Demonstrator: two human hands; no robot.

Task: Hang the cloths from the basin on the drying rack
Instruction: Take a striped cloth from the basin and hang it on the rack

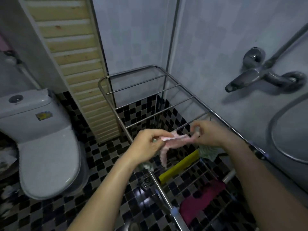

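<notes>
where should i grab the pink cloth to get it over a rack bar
By the two ends of its top edge, one per hand, from the near side, as the left hand and right hand pinch it. The pink cloth is limp and droops below; stretched, its edge lies roughly parallel to the drying rack bars.

Bare forearms — left hand, right hand
</notes>
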